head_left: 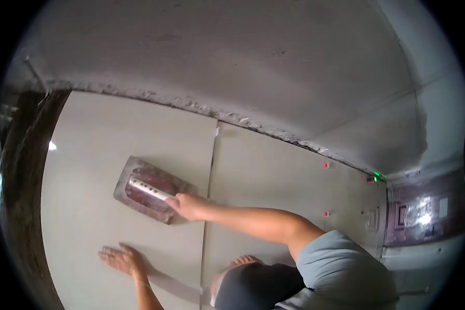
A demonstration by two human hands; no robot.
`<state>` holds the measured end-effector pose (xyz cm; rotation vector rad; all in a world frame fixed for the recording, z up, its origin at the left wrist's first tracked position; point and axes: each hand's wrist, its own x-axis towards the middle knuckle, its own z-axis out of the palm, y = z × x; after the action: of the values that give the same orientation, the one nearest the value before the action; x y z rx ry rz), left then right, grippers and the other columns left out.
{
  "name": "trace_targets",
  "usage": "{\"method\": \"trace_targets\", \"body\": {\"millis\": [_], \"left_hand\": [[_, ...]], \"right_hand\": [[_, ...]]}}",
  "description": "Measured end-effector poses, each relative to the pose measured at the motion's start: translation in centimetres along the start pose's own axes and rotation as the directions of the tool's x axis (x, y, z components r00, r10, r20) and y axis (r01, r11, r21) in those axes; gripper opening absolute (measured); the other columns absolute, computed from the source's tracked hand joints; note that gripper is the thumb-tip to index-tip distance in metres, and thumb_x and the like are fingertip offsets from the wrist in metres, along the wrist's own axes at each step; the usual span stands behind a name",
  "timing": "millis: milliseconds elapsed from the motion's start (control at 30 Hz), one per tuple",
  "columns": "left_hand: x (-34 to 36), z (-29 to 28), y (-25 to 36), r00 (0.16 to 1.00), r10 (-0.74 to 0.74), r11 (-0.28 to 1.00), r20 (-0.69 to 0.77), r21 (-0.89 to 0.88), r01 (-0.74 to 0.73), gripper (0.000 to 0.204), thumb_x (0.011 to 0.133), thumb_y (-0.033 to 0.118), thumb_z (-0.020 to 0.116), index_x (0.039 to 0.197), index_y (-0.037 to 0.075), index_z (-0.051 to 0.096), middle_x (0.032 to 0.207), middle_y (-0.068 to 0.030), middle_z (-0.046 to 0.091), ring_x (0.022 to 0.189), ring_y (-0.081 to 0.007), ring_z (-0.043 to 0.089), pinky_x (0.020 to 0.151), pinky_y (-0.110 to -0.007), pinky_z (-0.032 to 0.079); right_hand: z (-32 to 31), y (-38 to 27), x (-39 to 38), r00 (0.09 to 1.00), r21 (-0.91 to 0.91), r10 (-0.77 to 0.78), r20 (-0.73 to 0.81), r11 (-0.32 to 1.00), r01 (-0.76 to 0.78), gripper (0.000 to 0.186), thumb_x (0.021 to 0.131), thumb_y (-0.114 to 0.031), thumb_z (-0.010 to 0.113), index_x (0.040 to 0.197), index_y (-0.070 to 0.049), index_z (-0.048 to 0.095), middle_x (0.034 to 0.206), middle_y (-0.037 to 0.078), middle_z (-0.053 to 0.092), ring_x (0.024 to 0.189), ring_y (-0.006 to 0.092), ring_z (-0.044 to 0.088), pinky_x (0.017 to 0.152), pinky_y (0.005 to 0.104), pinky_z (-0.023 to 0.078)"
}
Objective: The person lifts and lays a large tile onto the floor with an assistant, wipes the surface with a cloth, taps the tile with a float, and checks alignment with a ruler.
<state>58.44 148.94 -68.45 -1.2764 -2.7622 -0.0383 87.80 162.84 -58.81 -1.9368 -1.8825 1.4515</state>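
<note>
1. Right hand [188, 205] wrapped around the handle [149, 189] of a float [151, 189], gripping its near end.
2. Float lies flat on the left tile [88, 170], close to the joint [210, 175] between the two tiles.
3. Left hand [120, 260] spread, palm flat on the same tile, well below the float.
4. Rough mortar edge [191, 106] runs along the tiles' far side under the wall [232, 57].
5. Red clips [325, 165] on right tile [284, 181].

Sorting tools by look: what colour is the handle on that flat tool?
Silvery metal handle, held by the right hand; head view.
</note>
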Motion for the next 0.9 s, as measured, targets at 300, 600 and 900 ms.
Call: {"method": "trace_targets", "body": {"millis": [300,600,900], "left_hand": [[-2.7,-3.1,-12.1,0.880,0.453,0.863,0.141,-0.316,-0.394,0.079,0.095,0.049,0.050,0.153,0.003,0.024,0.161,-0.0185,0.020,0.150,-0.0331,0.015,0.122,-0.049,0.010],[-23.2,-5.6,-34.1,0.736,-0.659,0.748,0.153,0.029,0.663,0.079,0.098,0.049,0.045,0.155,0.002,0.018,0.163,-0.0146,0.013,0.151,-0.0284,0.010,0.121,-0.048,0.009],[-31.1,-4.6,-36.5,0.668,-0.732,0.671,0.135,-0.022,0.741,0.085,0.093,0.049,0.053,0.155,0.002,0.018,0.162,-0.0175,0.017,0.150,-0.0310,0.014,0.121,-0.047,0.012]], "right_hand": [[-7.6,0.6,3.7,0.894,0.300,0.132,0.427,0.913,-0.278,0.051,0.098,-0.063,0.040,0.080,-0.016,0.050,0.055,-0.006,0.040,0.036,0.0090,0.038,0.032,0.0277,0.033],[-14.3,-24.8,3.6,0.909,0.396,-0.416,0.025,0.839,0.373,0.048,0.101,-0.056,0.042,0.106,-0.010,0.055,0.066,-0.003,0.048,0.047,0.0099,0.049,0.040,0.0266,0.045],[15.9,-15.3,-2.7,0.934,-0.204,0.017,0.358,0.977,0.060,0.057,0.092,-0.065,0.051,0.103,-0.009,0.055,0.062,-0.002,0.045,0.045,0.0124,0.043,0.040,0.0266,0.037]]}}
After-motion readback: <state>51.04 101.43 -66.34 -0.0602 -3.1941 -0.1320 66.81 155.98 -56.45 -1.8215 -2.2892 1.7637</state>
